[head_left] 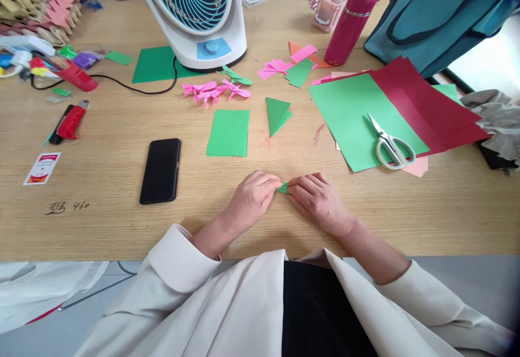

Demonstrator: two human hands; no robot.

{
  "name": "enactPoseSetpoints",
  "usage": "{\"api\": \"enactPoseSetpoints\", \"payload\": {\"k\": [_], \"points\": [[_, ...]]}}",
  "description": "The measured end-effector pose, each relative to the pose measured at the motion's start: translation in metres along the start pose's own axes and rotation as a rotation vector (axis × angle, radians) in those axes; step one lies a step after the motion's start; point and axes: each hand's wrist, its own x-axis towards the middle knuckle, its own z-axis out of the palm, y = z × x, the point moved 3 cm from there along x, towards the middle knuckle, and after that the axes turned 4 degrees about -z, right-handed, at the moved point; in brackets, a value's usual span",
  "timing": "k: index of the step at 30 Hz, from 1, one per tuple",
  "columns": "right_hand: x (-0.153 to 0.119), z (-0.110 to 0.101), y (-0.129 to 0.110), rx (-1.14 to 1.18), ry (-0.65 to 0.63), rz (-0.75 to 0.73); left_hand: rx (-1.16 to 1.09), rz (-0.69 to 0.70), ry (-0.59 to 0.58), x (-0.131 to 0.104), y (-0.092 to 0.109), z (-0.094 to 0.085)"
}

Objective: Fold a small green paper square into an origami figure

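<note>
A small folded green paper piece point(283, 188) shows between my hands, low over the table near its front edge; most of it is hidden by my fingers. My left hand point(254, 197) pinches its left end. At the right end, my right hand point(319, 200) has its fingers closed on the same piece. Beyond my hands lie a stack of green paper squares point(228, 133) and a folded green triangle point(277, 113). Several folded pink paper figures point(216, 91) rest farther back, with a green folded figure point(236, 77) beside them.
A black phone point(160, 171) lies left of my hands. White-handled scissors point(392, 145) rest on green and red sheets point(422, 102) at the right. A fan point(199, 15), a red bottle point(351, 24) and a teal bag point(434, 21) stand at the back.
</note>
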Motion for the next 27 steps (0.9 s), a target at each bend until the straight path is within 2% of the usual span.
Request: {"api": "enactPoseSetpoints", "payload": {"k": [3,6,13,23,27], "points": [[-0.001,0.001,0.001,0.006,0.01,-0.005,0.077,0.099,-0.032,-0.012,0.005,0.003],[-0.001,0.002,0.002,0.015,0.0,-0.011,0.142,0.136,-0.066,-0.014,0.007,0.008],[-0.004,0.003,0.004,0.021,-0.046,-0.067,0.24,0.125,-0.06,-0.008,0.009,0.012],[-0.003,0.002,0.01,0.105,-0.103,-0.05,0.228,0.146,-0.113,-0.011,0.003,0.012],[-0.001,0.001,0.013,0.125,-0.094,-0.041,0.191,0.127,-0.095,-0.008,0.003,0.008]]}}
